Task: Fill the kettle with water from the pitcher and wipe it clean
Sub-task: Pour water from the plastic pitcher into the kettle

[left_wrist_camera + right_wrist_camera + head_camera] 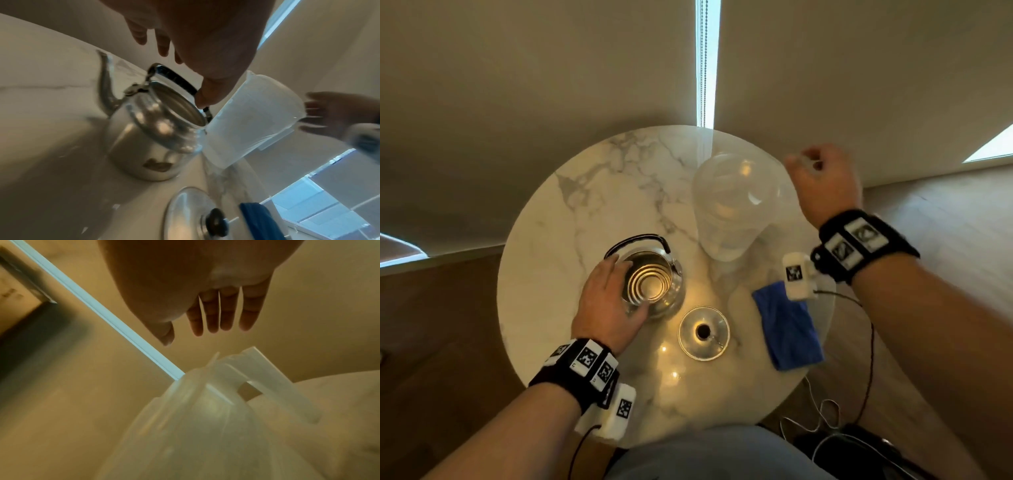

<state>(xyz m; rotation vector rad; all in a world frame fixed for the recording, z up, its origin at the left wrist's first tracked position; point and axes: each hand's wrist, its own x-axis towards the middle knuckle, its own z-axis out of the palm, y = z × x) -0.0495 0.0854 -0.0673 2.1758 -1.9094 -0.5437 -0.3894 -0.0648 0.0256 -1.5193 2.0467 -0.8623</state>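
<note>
The steel kettle [654,284] [154,138] stands open on the round marble table [585,192], its black handle folded back. My left hand [606,301] [205,40] lies against its left side, thumb touching by the rim, fingers loose and straight. The kettle lid [703,332] [185,211] lies on the table just in front. A translucent plastic pitcher [736,205] [246,116] [205,426] stands upright behind and to the right. My right hand [822,181] [205,305] hovers by the pitcher's handle and holds nothing. A blue cloth [787,325] [257,216] lies at the table's right edge.
Window blinds [551,85] hang close behind the table. Cables [825,421] trail on the wooden floor at the lower right. My knee [705,455] is under the table's near edge.
</note>
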